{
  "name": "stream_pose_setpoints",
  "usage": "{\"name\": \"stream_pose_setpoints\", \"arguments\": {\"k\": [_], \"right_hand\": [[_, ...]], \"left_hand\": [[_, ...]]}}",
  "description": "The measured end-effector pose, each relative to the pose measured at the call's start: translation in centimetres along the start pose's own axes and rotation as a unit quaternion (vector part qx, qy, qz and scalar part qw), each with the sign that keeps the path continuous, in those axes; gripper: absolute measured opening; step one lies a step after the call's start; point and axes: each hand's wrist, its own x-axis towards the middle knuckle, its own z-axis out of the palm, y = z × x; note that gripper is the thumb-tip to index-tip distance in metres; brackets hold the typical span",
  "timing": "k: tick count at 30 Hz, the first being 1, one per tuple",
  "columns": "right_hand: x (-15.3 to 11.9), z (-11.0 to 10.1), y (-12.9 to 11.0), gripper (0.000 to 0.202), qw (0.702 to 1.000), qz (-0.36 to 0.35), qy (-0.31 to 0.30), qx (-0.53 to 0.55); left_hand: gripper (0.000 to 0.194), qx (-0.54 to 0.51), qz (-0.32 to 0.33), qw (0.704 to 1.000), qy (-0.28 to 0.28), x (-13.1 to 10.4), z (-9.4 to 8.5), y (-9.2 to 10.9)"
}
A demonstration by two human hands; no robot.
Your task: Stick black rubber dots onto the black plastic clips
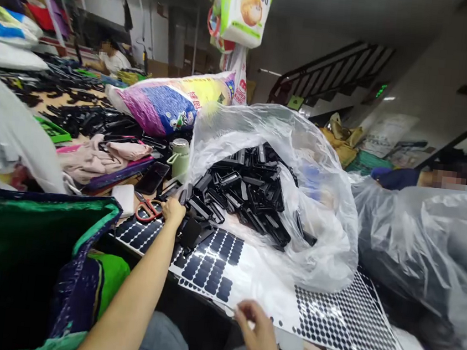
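Observation:
My left hand (173, 211) reaches forward to the near left edge of a pile of black plastic pieces (244, 190). Its fingers are closed around a black plastic piece (183, 197), mostly covered by the hand. The pile spills from the mouth of a large clear plastic bag (327, 235). Low in front of me, my right hand (257, 328) has curled fingers, thumb and forefinger close together; whatever is between them is too small to make out. It is at the near edge of a white sheet of black stickers (211, 264).
Red-handled scissors (146, 210), a white box (123, 199), a phone (152, 177) and a green flask (179, 161) stand or lie left of the bag. A green-lined bag (100, 211) is at left. A dotted sticker sheet (327, 318) lies at right. People sit farther off.

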Motion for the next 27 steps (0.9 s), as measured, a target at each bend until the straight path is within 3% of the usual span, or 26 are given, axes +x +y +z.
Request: {"name": "stream_pose_setpoints", "arguments": {"k": [4,7,11,14,15,17,19,20,23,27], "right_hand": [[6.0,0.0,0.4,0.018,0.996,0.055,0.046,-0.052],[8.8,0.4,1.1,0.013,0.99,0.091,0.064,-0.088],[8.1,-2.6,3.0,0.019,0.981,0.142,0.089,-0.099],[5.1,-5.9,4.6,0.016,0.975,0.172,0.089,-0.111],[4.1,-6.5,5.0,0.014,0.975,0.173,0.077,-0.116],[2.3,-7.0,5.5,0.011,0.977,0.163,0.044,-0.131],[1.2,-6.4,5.8,0.011,0.978,0.145,0.014,-0.148],[0.9,-6.0,5.9,0.01,0.978,0.139,0.005,-0.158],[0.7,-5.2,6.0,0.008,0.975,0.136,-0.004,-0.177],[0.8,-5.5,5.3,0.009,0.975,0.144,-0.009,-0.169]], "left_hand": [[0.037,0.029,-0.011,0.999,0.012,0.6,0.6,-0.2],[0.042,0.029,-0.01,0.999,0.031,0.3,0.0,-0.2],[0.053,0.006,0.022,0.997,0.077,-2.3,-1.7,-0.6],[0.055,-0.097,0.121,0.984,0.085,-7.3,-2.4,-0.5],[0.056,-0.142,0.15,0.978,0.039,-9.5,-2.4,-0.3],[0.058,-0.215,0.156,0.953,-0.147,-14.2,-2.1,0.1],[0.058,-0.256,0.128,0.893,-0.348,-18.4,-1.4,0.4],[0.056,-0.259,0.119,0.866,-0.41,-20.0,-1.0,0.5],[0.052,-0.239,0.113,0.829,-0.493,-22.2,0.5,0.2],[0.054,-0.201,0.113,0.825,-0.515,-21.4,1.7,-0.4]]}}
